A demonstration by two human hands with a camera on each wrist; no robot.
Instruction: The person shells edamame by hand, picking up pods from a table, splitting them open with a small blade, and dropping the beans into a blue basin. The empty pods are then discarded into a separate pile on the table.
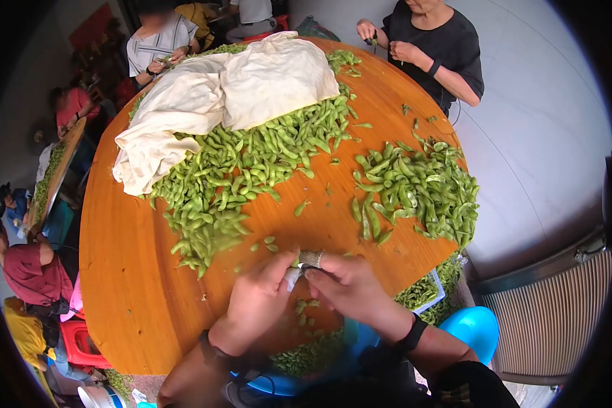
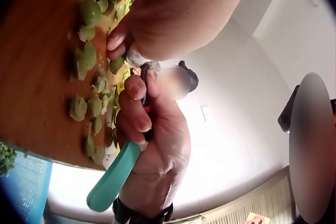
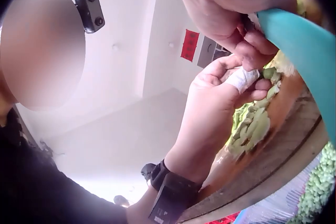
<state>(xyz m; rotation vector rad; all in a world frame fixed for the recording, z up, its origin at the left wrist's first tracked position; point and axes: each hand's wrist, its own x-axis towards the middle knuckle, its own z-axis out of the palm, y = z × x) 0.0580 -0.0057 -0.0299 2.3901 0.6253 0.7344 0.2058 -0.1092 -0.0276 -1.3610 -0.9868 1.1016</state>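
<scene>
My left hand (image 1: 257, 299), its thumb wrapped in white tape (image 3: 243, 80), pinches a green bean pod (image 3: 269, 73) above the table's near edge. Right beside it, my right hand (image 1: 350, 289) grips a tool with a teal handle (image 2: 116, 179); its working end is largely hidden by the fingers. A ribbed cover (image 1: 311, 258) wraps one right fingertip. Both hands meet at the pod. Small cut pod pieces (image 2: 90, 58) lie scattered on the wood below. Beneath the hands is a blue basin (image 1: 350, 350) with green pieces (image 1: 309, 355) in it.
The wooden table (image 1: 129, 272) bears a big pod heap (image 1: 217, 177) partly under white cloth (image 1: 272, 78), and a second pile (image 1: 421, 183) at right. People sit across and at another table at left. A blue stool (image 1: 474, 333) and a ribbed panel (image 1: 557, 319) stand at right.
</scene>
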